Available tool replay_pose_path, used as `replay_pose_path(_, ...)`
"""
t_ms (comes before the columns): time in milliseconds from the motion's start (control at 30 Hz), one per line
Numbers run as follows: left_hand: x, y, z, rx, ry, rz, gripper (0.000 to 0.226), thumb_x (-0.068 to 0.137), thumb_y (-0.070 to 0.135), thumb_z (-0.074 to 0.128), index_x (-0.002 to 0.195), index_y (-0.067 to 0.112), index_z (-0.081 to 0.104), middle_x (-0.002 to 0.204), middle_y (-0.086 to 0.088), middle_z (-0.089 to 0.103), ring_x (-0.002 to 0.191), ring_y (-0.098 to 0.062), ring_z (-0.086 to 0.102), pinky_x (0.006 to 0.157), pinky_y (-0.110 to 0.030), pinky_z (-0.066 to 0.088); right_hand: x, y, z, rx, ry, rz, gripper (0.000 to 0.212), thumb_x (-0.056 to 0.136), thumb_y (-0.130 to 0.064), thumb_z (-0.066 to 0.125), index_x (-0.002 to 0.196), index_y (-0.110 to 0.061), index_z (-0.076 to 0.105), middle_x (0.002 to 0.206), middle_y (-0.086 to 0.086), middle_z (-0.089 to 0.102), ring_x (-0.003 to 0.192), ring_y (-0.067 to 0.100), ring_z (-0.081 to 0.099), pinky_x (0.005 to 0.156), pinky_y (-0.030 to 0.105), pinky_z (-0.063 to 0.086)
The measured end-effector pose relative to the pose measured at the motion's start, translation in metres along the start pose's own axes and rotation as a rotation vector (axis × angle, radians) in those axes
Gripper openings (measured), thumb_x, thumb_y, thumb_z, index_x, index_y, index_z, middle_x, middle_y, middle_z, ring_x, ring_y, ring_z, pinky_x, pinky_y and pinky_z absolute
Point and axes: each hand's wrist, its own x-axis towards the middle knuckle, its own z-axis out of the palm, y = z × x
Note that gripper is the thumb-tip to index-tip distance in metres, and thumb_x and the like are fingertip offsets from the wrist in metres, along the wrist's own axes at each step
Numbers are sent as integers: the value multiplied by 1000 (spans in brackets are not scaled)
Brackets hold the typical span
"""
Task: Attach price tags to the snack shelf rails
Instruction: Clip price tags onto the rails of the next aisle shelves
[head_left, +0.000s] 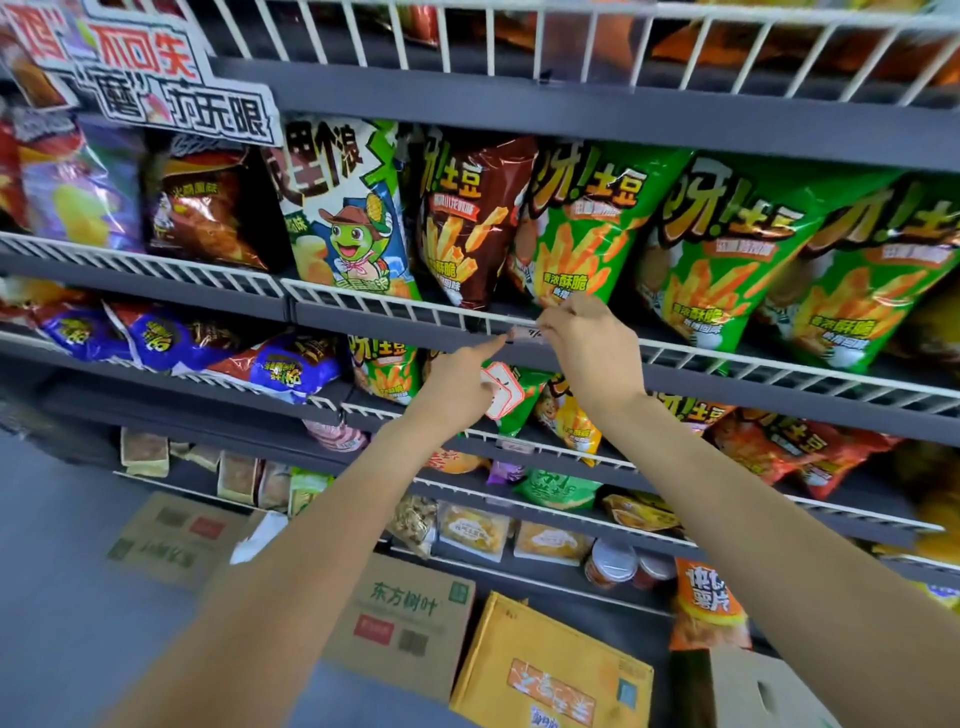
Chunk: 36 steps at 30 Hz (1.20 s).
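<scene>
- At the left end of the snack shelf, the white wire rail (156, 267) in front of the purple and dark chip bags carried no tag that could be made out; that stretch looked undone
- Further right along the same rail, below the white cartoon-frog bag (345, 208), the wire also showed bare
- The left hand (460, 384) reached up with its index finger stretched straight to the left end of the price tag on the rail, while its other fingers curled round a small stack of spare tags (501, 389), white with red edges
- The price tag (524, 332) being fitted sat on the front rail of the middle shelf, just below the brown fries bag (467, 218); its print was too blurred to read
- The right hand (587, 338) pinched the right end of that tag against the wire, fingers narrow and curled over the rail's top edge
- One shelf down, a small tag (514, 444) seemed already clipped to the lower rail, so some work appeared finished there
- To the right, the rail under the green fries bags (727, 260) showed no tag
- Judged from this, the task stood partway: one tag in mid-attachment, spares in hand, and several rail stretches left to label
</scene>
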Motion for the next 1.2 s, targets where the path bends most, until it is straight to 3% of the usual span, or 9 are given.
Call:
replay_pose_path(100, 2, -1, 0, 8, -5, -3, 64, 90, 4, 51, 145, 29, 29, 80, -12, 60, 57, -12, 46, 57, -16, 33, -1, -3, -5, -41, 31, -51, 35, 51, 13, 76, 76, -7, 63, 69, 9, 59, 62, 29, 58, 37, 21, 32)
replay_pose_path(200, 4, 0, -1, 7, -10, -4, 64, 90, 5, 52, 146, 27, 29, 66, -4, 51, 53, -9, 43, 56, -15, 33, -7, -4, -6, -79, 13, -108, 40, 41, 15, 77, 72, -6, 64, 71, 10, 61, 58, 28, 59, 36, 21, 35)
replay_pose_path(367, 4, 1, -3, -10, -18, 3, 63, 90, 4, 53, 145, 24, 30, 92, -19, 64, 48, -8, 43, 50, -13, 35, -14, -7, -6, -172, -12, -98, 48, 27, 17, 77, 67, -6, 62, 73, 9, 61, 55, 27, 57, 38, 16, 24)
replay_pose_path(467, 4, 1, -4, -7, -25, 7, 63, 90, 5, 53, 145, 24, 30, 95, -21, 64, 49, -6, 42, 50, -8, 36, -17, -6, -5, -195, -10, -75, 49, 29, 18, 78, 71, -4, 64, 80, 11, 61, 58, 28, 57, 38, 17, 24)
replay_pose_path(800, 6, 0, -6, 17, -33, 19, 64, 91, 6, 53, 146, 25, 27, 107, -23, 64, 52, -6, 41, 59, -14, 33, -24, -7, -2, -281, -28, -37, 48, 37, 11, 82, 81, -4, 68, 81, 10, 59, 58, 24, 57, 39, 17, 21)
replay_pose_path(900, 7, 1, -6, 19, -35, 16, 64, 91, 8, 53, 146, 26, 26, 118, -23, 59, 63, -13, 49, 68, -22, 37, -26, -8, 0, -293, -36, -27, 45, 42, 6, 84, 83, -6, 69, 82, 8, 60, 61, 23, 58, 39, 16, 20)
replay_pose_path(967, 8, 0, -6, -20, -37, 9, 63, 91, 11, 55, 146, 26, 28, 126, -24, 54, 90, -28, 59, 81, -31, 42, -28, -8, 1, -306, -53, -28, 45, 46, 1, 86, 87, -7, 70, 83, 7, 60, 63, 22, 59, 39, 17, 19)
replay_pose_path(1067, 12, -3, -6, -48, -32, -7, 62, 91, 14, 56, 145, 26, 29, 136, -21, 47, 125, -38, 43, 101, -43, 37, -29, -8, 1, -334, -61, -30, 45, 49, -4, 86, 92, -8, 70, 84, 6, 60, 65, 22, 60, 38, 17, 19)
replay_pose_path(1200, 6, -3, -6, -54, -1, 3, 59, 92, 15, 55, 145, 25, 32, 133, -21, 49, 124, -41, 43, 100, -45, 37, -35, -5, 5, -348, -57, -62, 57, 50, -7, 87, 104, -4, 68, 83, 8, 59, 64, 22, 61, 35, 19, 20)
